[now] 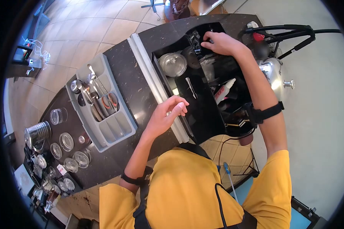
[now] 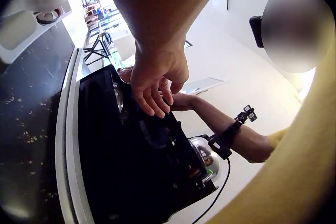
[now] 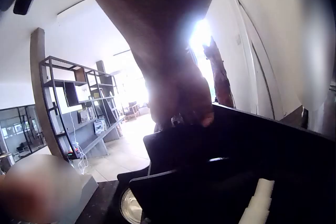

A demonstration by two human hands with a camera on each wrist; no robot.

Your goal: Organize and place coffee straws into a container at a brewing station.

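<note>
My right hand (image 1: 222, 42) is at the upper centre of the head view, reaching to the far end of the deep black plastic storage bin (image 1: 202, 122) that sits on the dark speckled countertop (image 1: 130, 80). Its fingers curl down among dark tangled items there; whether they actually grip anything I cannot tell, as the right wrist view is backlit and shows only fingers hooked at the bin's far wall. My left hand (image 1: 166, 114) hovers mid-frame, just beside the bin's near-left rim, fingers loosely curled and holding nothing, probably kept close to steady the bin or take whatever comes out. Inside the bin, upper centre, lies 1 round clear glass lid (image 1: 172, 64), and to its lower right a white squeeze bottle with red print (image 1: 224, 91) lies on its side. Left of the bin, the grey plastic cutlery tray (image 1: 118, 128) holds metal utensils sorted by compartment. Further to the lower left, several small round glass lids (image 1: 67, 142) are spread flat on the counter beside a ribbed metal canister (image 1: 38, 133).
</note>
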